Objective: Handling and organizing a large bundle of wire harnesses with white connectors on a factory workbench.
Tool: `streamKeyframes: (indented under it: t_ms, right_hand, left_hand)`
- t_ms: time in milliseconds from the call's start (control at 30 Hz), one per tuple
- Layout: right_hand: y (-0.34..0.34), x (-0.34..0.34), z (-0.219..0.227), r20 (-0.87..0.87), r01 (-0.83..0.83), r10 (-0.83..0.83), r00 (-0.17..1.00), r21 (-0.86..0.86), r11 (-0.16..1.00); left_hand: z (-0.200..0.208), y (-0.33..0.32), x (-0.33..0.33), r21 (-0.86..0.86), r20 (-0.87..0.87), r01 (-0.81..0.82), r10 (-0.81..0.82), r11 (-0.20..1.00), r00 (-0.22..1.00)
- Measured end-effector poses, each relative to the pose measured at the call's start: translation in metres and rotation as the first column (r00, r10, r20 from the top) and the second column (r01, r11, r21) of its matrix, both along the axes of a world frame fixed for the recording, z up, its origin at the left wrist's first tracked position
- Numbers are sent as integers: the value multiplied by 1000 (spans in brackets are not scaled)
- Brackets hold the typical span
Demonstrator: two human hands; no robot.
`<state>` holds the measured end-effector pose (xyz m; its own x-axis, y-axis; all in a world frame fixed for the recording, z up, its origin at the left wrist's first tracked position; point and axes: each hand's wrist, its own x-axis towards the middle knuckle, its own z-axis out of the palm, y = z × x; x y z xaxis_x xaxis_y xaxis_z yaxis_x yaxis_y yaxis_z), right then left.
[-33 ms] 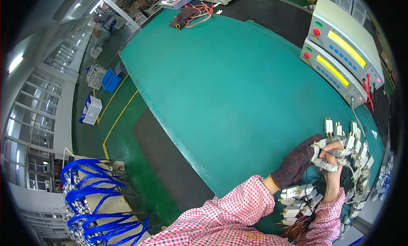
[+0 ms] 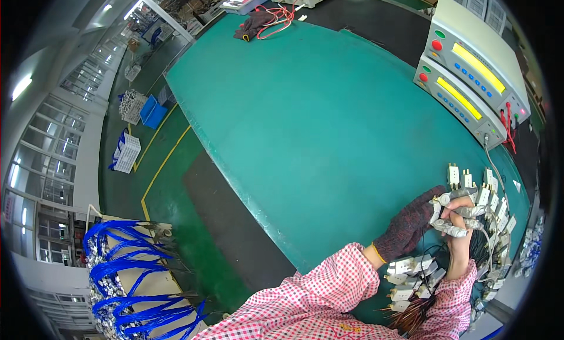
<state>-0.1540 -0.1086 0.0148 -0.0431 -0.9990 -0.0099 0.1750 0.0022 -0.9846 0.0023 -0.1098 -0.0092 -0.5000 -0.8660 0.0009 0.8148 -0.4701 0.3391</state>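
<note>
My left hand (image 2: 408, 220), in a dark knitted glove with a yellow cuff edge, is closed on a small white part (image 2: 436, 211) at the right of the green mat. Facing it, my right hand (image 2: 460, 237) is ungloved, with silvery-white wrapping around its fingers. Its fingers are bent in and meet the same white part. A grey cylindrical piece (image 2: 463, 193) lies along the top of the right fingers; whether it is a wrapped finger or a tool I cannot tell. White plug-like connectors (image 2: 453, 175) surround the hands, with more white connectors (image 2: 402, 293) by my right forearm.
Two stacked testers (image 2: 464, 76) with yellow displays stand at the right. A grey cable (image 2: 492, 164) runs down from the lower one. A dark glove (image 2: 251, 26) and red leads (image 2: 285, 24) lie on the mat's far end. Blue wire bundles (image 2: 132, 263) hang on a rack at lower left.
</note>
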Motion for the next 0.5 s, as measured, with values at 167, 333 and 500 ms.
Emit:
streamKeyframes:
  t_ms: [167,333,500]
  right_hand:
    - [1,-1,5,58,-21,21,998,-6,1000]
    - [11,-10,17,-3,-45,45,999,27,999]
    - [51,-48,87,-247,114,-176,953,-244,963]
  left_hand:
    - [2,1,-5,-9,-60,-9,8,1000,998]
    - [1,5,-12,43,13,-69,68,997,998]
    - [2,2,5,-231,607,-316,390,920,692]
